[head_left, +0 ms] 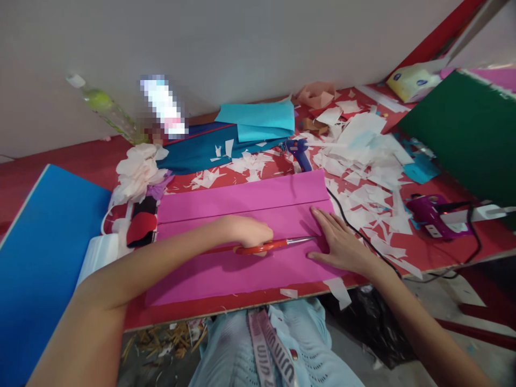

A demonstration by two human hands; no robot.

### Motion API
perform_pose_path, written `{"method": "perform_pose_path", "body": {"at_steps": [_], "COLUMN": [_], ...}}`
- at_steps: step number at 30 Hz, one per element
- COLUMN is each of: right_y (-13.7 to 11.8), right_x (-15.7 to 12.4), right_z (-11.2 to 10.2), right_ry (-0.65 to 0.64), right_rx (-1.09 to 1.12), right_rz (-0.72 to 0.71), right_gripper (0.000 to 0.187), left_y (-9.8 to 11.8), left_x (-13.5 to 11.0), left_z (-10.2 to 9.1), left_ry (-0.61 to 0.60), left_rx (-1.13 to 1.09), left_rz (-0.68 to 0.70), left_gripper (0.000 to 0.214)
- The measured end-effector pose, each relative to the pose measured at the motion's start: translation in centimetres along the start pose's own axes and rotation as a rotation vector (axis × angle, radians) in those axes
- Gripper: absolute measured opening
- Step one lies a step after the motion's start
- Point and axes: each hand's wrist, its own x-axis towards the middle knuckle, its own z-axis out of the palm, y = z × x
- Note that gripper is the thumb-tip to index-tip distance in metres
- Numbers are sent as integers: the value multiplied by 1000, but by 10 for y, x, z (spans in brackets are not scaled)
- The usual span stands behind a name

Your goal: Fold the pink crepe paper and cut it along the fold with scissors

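Gripping the scissors (258, 249) by their red handles, the left hand (249, 231) sits mid-frame; the right hand (338, 239), apart from it, lies spread on the pink sheet (245, 279) at centre, holding nothing. The blades (299, 241) point between its thumb and fingers, so a clean cut probably wants that palm pressing firmly but shifted off their line. Above lies a blue glue gun (299, 153); white scraps (363, 140) crowd the upper right.
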Motion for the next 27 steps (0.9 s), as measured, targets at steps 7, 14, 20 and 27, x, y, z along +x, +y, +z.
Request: {"method": "perform_pose_path", "body": {"at_steps": [7,14,20,27], "right_y": [-6,-6,-8,9], "right_x": [3,2,2,-3], "right_z": [3,3,1,-5], "right_ry": [23,21,22,30], "right_rx": [2,12,63,293], "right_rz": [-6,-1,18,51], "right_gripper": [101,100,105,89], "left_y": [-7,-8,-8,-4], "left_x": [-11,-17,-19,-14], "left_z": [10,14,12,4], "left_ry": [-4,-18,-52,-51], "left_rx": [44,34,2,13], "left_rz": [-53,-69,-28,-31], "left_gripper": [22,24,24,21]}}
